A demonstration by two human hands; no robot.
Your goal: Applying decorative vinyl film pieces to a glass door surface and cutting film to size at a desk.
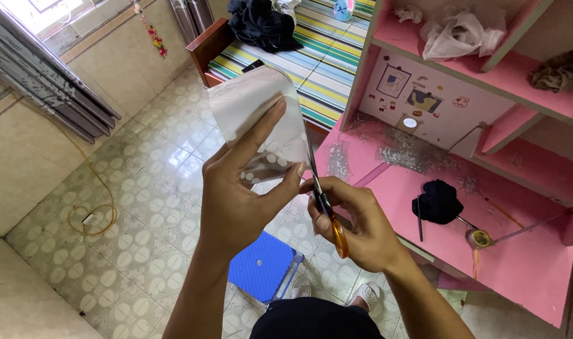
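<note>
My left hand point(239, 188) holds up a translucent plastic sheet point(258, 113), pinched between thumb and fingers, with the sheet curving away above the hand. My right hand point(355, 220) grips a pair of scissors with orange handles point(338, 233). The thin blades point(311, 160) point upward along the sheet's right edge. Both hands are close together, nearly touching, above the floor in front of a pink desk point(525, 263).
A black cloth bundle point(438, 202) and a tape measure point(480, 238) lie on the pink desk. Pink shelves point(487, 69) above hold a white plastic bag point(459, 31). A blue stool point(261, 263) stands below. A bed with a striped cover point(324, 56) is beyond. A cable point(95, 210) lies on the tiled floor.
</note>
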